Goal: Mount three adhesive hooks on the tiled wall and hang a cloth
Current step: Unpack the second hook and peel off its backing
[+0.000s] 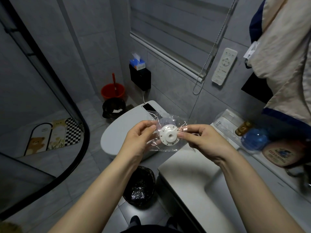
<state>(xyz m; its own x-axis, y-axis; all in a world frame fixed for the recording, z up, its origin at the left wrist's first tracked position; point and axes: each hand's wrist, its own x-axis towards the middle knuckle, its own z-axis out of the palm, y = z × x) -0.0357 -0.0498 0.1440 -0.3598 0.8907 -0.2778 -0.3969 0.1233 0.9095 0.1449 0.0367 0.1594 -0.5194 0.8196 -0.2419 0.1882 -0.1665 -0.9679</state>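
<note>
A round white adhesive hook base, with dark letters round its rim and a hole in its middle, sits in a clear plastic wrapper. I hold it in front of me above the closed toilet. My left hand pinches the wrapper's left side. My right hand pinches its right edge, fingertips beside the disc. A beige cloth with dark blue trim hangs at the upper right. The grey tiled wall lies behind my hands.
A white toilet stands below my hands, with a black-lined bin on the floor near it. A white washbasin is at the right; bottles and a clear package sit on its ledge. A remote hangs on the wall. The shower enclosure curves along the left.
</note>
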